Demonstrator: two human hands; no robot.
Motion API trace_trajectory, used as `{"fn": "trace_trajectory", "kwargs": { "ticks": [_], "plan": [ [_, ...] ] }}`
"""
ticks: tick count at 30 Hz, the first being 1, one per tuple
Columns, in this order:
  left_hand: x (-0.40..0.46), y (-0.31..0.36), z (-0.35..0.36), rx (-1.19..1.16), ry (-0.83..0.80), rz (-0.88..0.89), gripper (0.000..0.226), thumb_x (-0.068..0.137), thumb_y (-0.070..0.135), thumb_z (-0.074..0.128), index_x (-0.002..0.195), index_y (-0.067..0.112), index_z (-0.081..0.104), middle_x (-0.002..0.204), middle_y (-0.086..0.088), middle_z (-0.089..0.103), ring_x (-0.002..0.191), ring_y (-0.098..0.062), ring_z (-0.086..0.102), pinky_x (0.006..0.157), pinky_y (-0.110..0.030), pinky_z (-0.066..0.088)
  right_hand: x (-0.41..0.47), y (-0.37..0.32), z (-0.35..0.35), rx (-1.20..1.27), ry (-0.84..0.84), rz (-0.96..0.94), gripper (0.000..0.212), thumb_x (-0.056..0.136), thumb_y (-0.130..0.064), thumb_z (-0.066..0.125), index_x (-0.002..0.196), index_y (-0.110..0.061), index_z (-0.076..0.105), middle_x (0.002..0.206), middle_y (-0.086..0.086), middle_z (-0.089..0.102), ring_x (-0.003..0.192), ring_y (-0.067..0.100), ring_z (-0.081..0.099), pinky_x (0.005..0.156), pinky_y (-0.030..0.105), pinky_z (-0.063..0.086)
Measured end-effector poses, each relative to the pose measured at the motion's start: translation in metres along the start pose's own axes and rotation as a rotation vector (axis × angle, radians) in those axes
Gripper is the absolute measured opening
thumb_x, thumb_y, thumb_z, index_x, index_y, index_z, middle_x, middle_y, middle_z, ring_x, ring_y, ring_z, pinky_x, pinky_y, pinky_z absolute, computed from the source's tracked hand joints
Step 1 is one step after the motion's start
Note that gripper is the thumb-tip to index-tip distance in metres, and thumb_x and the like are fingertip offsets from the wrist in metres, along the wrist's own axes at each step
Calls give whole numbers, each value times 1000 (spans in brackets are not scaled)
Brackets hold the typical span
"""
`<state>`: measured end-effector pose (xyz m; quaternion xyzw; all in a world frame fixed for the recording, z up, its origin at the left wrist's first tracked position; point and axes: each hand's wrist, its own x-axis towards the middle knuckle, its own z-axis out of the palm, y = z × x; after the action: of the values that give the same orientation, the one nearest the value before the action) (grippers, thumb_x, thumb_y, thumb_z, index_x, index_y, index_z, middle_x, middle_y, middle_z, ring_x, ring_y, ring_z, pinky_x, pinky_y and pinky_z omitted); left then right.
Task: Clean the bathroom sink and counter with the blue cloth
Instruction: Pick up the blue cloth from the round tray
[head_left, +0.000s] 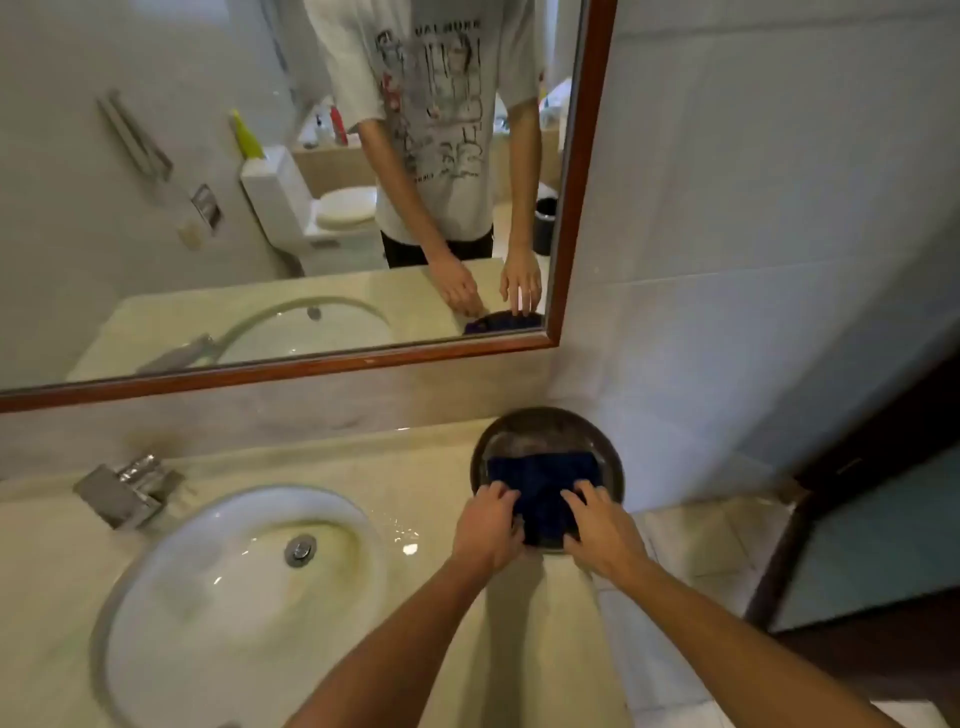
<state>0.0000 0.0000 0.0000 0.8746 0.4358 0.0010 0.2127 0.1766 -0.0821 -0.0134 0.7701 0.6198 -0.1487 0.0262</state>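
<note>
Here, items are listed from the surroundings inward.
Mirror: a wood-framed mirror (291, 208) hangs on the wall behind the desk; it reflects a person in a printed white shirt, a toilet and some bottles.
Desk: a beige stone desk (291, 467) runs below the mirror; water drops lie on it just right of the sink rim.
Sink: an oval white sink (218, 587) is set into the desk, left of both hands, with a metal drain plug (301, 549) near its middle.
Faucet: a square chrome faucet (127, 491) stands at the back left edge of the sink, spout angled toward the bowl.
Tray: a round dark tray (545, 423) sits on the desk at its right end, near the tiled side wall.
Door: a dark-framed door (883, 519) stands at the right, beyond the desk.
Blue cloth: the dark blue cloth (543, 473) lies folded in the tray, its near edge between the two hands.
Left hand: the left hand (485, 527) has its fingers curled onto the left near part of the cloth, gripping it.
Right hand: the right hand (602, 530) has its fingers bent down onto the right near part of the cloth, holding it.
Obstructions: both hands cover the near rim of the tray.
</note>
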Motion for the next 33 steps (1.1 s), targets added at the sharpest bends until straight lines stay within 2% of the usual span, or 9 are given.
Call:
{"fn": "trace_trajectory", "kwargs": {
  "ticks": [5, 9, 11, 14, 17, 19, 24, 29, 33],
  "plan": [
    [57, 6, 18, 214, -137, 44, 72, 89, 31, 69, 153, 17, 38, 153, -6, 41, 136, -29, 42, 109, -42, 41, 52, 27, 7, -113, -80, -157, 102, 87, -59, 65, 165, -23, 9, 171, 4, 9, 156, 31, 9, 125, 45, 16],
    [77, -6, 36, 368, -196, 96, 83, 87, 35, 73, 156, 18, 32, 156, -9, 35, 138, -31, 39, 111, -43, 40, 78, 43, 31, -156, -116, -228, 100, 89, -65, 59, 165, -25, 8, 171, 3, 10, 156, 32, 11, 126, 49, 14],
    [82, -17, 39, 406, -170, 160, 78, 91, 36, 69, 157, 19, 32, 157, -8, 35, 137, -30, 40, 111, -41, 40, 84, 50, 41, -173, -35, -268, 91, 88, -61, 63, 162, -23, 26, 165, 9, 30, 149, 36, 32, 118, 51, 31],
    [87, -31, 44, 440, -145, 248, 64, 99, 30, 57, 157, 17, 34, 155, -8, 41, 134, -29, 45, 108, -40, 43, 93, 54, 61, -266, 125, -335, 75, 76, -48, 82, 140, -16, 61, 134, 14, 66, 115, 36, 65, 86, 47, 57],
    [95, -27, 44, 422, -56, 239, 53, 99, 26, 57, 149, 13, 43, 144, -10, 53, 125, -28, 54, 97, -39, 51, 102, 48, 60, -270, 281, -312, 63, 69, -36, 90, 124, -12, 70, 108, 11, 73, 89, 31, 70, 67, 41, 58],
    [101, -18, 33, 359, -24, 200, 46, 96, 26, 60, 139, 14, 50, 135, -10, 60, 119, -27, 59, 93, -38, 53, 105, 43, 44, -207, 288, -304, 51, 79, -34, 83, 123, -12, 69, 103, 8, 73, 83, 29, 69, 65, 40, 55],
    [104, 0, -24, 128, -186, 101, 26, 91, 32, 64, 114, 21, 64, 99, -5, 68, 93, -25, 65, 74, -33, 48, 99, 51, -13, 330, -73, -274, 35, 95, -42, 63, 124, -23, 64, 112, 1, 70, 98, 23, 66, 81, 36, 52],
    [88, 20, -68, -16, -438, 80, 15, 88, 31, 63, 100, 23, 68, 89, -3, 69, 82, -22, 64, 72, -34, 51, 68, 27, -56, 669, -344, -347, 61, 82, -38, 78, 137, -33, 51, 118, -18, 63, 103, 0, 62, 88, 20, 51],
    [63, 19, -85, -105, -514, 6, 25, 87, 31, 64, 104, 16, 75, 92, -4, 71, 84, -21, 66, 76, -35, 54, 45, 2, -64, 862, -505, -310, 64, 80, -47, 70, 140, -31, 53, 125, -6, 66, 115, 11, 64, 105, 36, 51]
  ]
}}
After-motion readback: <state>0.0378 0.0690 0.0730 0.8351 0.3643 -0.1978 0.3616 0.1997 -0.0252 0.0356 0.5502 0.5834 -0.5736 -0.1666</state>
